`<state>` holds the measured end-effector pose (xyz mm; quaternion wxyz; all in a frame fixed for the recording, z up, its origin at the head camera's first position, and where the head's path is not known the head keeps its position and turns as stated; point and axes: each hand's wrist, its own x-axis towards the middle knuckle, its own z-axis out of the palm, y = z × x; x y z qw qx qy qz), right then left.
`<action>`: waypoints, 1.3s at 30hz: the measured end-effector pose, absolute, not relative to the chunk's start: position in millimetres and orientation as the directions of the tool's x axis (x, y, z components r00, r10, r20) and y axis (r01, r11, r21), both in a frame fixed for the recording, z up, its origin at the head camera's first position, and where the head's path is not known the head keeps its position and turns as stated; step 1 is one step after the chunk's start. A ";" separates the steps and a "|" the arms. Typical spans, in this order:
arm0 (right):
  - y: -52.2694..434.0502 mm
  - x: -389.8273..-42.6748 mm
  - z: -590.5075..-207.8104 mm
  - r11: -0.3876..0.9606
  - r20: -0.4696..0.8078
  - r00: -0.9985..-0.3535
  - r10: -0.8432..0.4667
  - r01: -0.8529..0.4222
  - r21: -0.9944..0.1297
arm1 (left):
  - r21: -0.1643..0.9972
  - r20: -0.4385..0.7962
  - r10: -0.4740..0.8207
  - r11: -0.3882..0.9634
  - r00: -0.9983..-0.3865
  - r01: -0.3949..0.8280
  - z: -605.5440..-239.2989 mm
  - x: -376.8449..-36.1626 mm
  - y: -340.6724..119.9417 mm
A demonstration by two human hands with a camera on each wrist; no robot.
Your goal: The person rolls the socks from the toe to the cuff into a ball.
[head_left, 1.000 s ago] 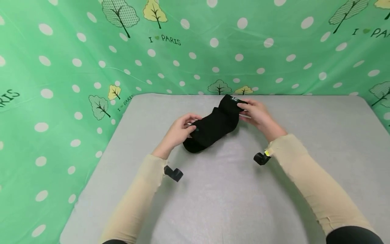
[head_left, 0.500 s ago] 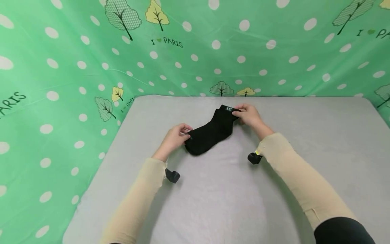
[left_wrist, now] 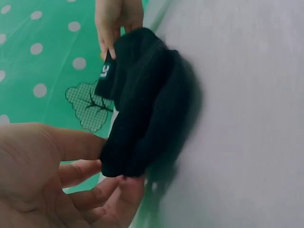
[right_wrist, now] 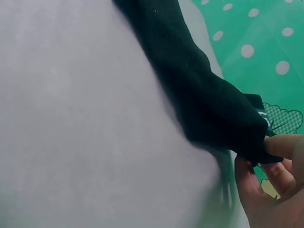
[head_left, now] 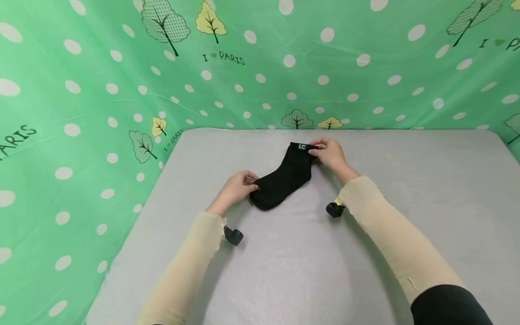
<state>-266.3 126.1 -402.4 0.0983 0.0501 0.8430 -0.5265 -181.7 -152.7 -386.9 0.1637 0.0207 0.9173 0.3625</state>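
A black sock [head_left: 284,180] with a small white "LC" label on its cuff is stretched between the two hands, close over the table. My left hand [head_left: 237,188] pinches the toe end between thumb and fingers; the left wrist view shows the thumb on one side of the sock [left_wrist: 142,104] and fingertips beneath. At the cuff, beside the label, my right hand [head_left: 331,154] pinches the fabric. In the right wrist view the right thumb and fingers [right_wrist: 280,147] meet at the cuff's corner, and the sock [right_wrist: 204,99] runs up and left from there.
The table has a light grey cover [head_left: 284,271]. Behind it and along the left hangs a green curtain [head_left: 260,58] with white dots and printed trees. Small black camera mounts [head_left: 233,235] stick out from both wrists.
The sock has come down and nearer, and now lies flatter and straighter, its folded-looking toe and cuff drawn out. Both hands moved with it, still pinching its ends.
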 end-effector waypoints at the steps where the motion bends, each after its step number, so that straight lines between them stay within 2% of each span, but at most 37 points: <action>1: 126.4 -267.4 -402.8 0.451 -0.209 -0.978 -0.008 0.183 -0.874 | 0.702 -0.300 0.161 0.704 -0.940 -0.103 -387.3 -181.2 -150.4; 6: 126.9 -273.5 -401.6 0.516 -0.159 -0.987 0.039 0.156 -0.842 | 0.809 -0.357 0.185 0.551 -0.916 -0.204 -390.1 -177.1 -133.0; 16: 133.4 -262.8 -390.8 0.616 -0.129 -0.991 -0.028 0.085 -0.783 | 0.866 -0.407 0.254 0.413 -0.877 -0.282 -393.2 -164.9 -106.3; 22: 143.2 -238.6 -379.3 0.633 -0.123 -0.978 -0.170 -0.012 -0.774 | 0.894 -0.387 0.296 0.353 -0.873 -0.277 -396.3 -155.9 -95.7; 29: 149.7 -203.7 -365.9 0.605 -0.107 -0.935 -0.338 -0.129 -0.785 | 0.898 -0.435 0.361 0.239 -0.825 -0.369 -396.9 -147.4 -77.2; 39: 155.7 -158.0 -370.4 0.558 -0.065 -0.819 -0.571 -0.328 -0.762 | 0.884 -0.458 0.375 0.282 -0.806 -0.372 -394.8 -141.4 -72.4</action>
